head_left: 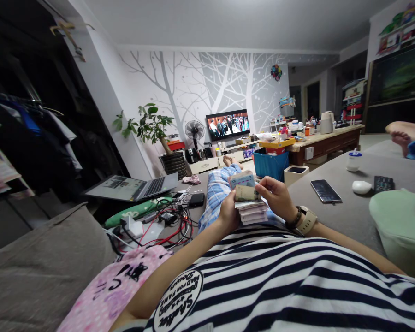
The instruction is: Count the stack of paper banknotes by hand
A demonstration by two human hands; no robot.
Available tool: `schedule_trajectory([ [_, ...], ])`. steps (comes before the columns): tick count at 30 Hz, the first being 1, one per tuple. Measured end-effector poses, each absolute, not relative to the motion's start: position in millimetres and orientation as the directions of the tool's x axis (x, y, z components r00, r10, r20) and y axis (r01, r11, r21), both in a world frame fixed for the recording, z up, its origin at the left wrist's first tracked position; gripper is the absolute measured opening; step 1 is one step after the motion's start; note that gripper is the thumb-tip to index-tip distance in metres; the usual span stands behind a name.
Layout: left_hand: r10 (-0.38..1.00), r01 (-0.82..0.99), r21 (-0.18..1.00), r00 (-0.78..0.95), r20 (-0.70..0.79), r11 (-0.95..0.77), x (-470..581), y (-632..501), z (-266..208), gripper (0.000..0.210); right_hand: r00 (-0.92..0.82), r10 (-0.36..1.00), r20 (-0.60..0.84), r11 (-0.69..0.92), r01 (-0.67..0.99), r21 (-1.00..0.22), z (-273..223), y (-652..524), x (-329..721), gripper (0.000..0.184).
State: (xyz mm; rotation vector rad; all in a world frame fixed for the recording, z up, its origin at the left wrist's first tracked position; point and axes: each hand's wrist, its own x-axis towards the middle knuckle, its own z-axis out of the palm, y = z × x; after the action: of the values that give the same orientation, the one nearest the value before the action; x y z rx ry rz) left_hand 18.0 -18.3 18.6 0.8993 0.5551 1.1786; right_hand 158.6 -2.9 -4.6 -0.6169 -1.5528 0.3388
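Printed notes (pixel 247 193): between the 2 hands, above the lap, with a yellowish note in front and a bluish one rising behind it.
Pale stack (pixel 253 214): just below the front note, several layers with stepped edges; the lower part could be more notes or plain paper, I cannot tell.
Left hand (pixel 229 211): fingers clamped on the left side of the notes, thumb toward the front.
Right hand (pixel 275 196): thumb and index finger pinched together at the front note's right edge; a pale watch (pixel 307 221) is on this wrist.
Handling: likely light, thin and bendy, easily creased; loose layers may slip over each other, so a firm hold on the left side and a gentle pinch at a free corner should suit.
Lap: blue checked trousers (pixel 217 189) below the notes, striped shirt (pixel 263 276) nearer the camera.
Left side: laptop (pixel 155 186) and tangled cables (pixel 180 233), well apart from the notes.
Right side: phone (pixel 325 191), white mouse (pixel 361 186) and black remote (pixel 383 183) on the grey seat (pixel 352 226).
Beyond: a cluttered wooden tabletop (pixel 332 138).
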Motion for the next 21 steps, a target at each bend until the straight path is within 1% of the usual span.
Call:
schedule_trajectory([
  [16,0.952,-0.554,0.829,0.287,0.104,0.077,16.2,-12.3,16.2,0.038,-0.008,0.573,0.820,0.809,0.167,-0.564,-3.9,-4.8,160.1,0.031],
  [21,0.945,-0.560,0.825,0.307,0.114,0.082,16.0,-12.1,16.8,0.039,-0.018,0.576,0.817,0.809,0.153,-0.567,-3.9,-5.2,159.6,0.030],
])
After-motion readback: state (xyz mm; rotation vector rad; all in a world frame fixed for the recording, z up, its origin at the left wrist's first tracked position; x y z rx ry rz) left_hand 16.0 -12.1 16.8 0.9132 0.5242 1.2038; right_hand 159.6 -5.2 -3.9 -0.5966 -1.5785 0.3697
